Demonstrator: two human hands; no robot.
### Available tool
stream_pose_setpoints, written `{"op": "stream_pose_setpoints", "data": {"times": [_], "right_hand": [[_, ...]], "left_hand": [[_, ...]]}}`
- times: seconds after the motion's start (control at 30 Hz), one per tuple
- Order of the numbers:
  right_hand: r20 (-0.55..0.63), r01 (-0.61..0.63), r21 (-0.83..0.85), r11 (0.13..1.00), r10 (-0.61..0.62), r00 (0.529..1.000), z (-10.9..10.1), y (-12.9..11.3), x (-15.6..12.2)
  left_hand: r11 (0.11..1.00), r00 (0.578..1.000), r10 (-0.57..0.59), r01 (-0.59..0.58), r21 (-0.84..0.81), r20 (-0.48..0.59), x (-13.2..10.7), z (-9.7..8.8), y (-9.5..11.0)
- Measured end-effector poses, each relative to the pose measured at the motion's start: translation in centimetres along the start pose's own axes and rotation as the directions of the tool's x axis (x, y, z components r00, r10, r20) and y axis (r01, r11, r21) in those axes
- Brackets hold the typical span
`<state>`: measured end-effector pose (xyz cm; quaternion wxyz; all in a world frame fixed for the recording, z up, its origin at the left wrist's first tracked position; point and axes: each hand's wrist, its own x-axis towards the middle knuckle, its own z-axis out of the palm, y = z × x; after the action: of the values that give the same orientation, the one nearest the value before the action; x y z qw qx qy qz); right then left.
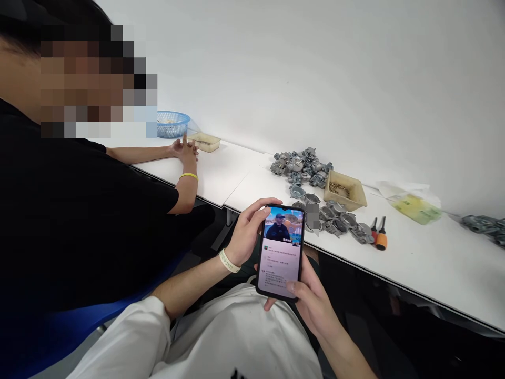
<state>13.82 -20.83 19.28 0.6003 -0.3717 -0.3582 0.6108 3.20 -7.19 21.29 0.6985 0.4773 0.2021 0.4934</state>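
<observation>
A black smartphone [279, 258] is held upright over my lap, its lit screen showing a video at the top and lines of text below. My left hand [250, 231] grips its upper left edge, with the thumb along the top corner. Around the lower right side, my right hand [313, 297] is wrapped, its thumb over the bottom of the screen. The fingers behind the phone are mostly hidden. Just beyond it, grey metal castings [339, 218] lie along the edge of the white table [410, 263].
More castings [302, 166] are heaped near a bin [346, 192] of small brass-coloured parts. Two screwdrivers [381, 237] and a yellow-green plastic packet [418, 209] lie rightward. To the left sits a co-worker [79, 210], hands together near a blue basket [172, 125] and a shallow tray [205, 142].
</observation>
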Motion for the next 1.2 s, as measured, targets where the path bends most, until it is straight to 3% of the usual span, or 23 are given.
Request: {"op": "stream_pose_setpoints", "data": {"times": [0.33,0.57,1.2], "right_hand": [[0.011,0.016,-0.016,1.000,-0.016,1.000,0.13,0.03,-0.08],[0.009,0.012,-0.017,1.000,-0.012,1.000,-0.01,0.15,-0.05],[0.019,0.011,-0.017,1.000,-0.011,1.000,-0.25,0.17,0.01]], "left_hand": [[0.999,1.000,0.003,-0.002,-0.043,0.019,-0.09,0.03,0.00],[0.999,0.999,0.034,-0.034,-0.010,-0.023,-0.02,0.19,-0.03],[1.000,1.000,0.020,-0.020,0.001,0.022,0.05,-0.09,-0.33]]}}
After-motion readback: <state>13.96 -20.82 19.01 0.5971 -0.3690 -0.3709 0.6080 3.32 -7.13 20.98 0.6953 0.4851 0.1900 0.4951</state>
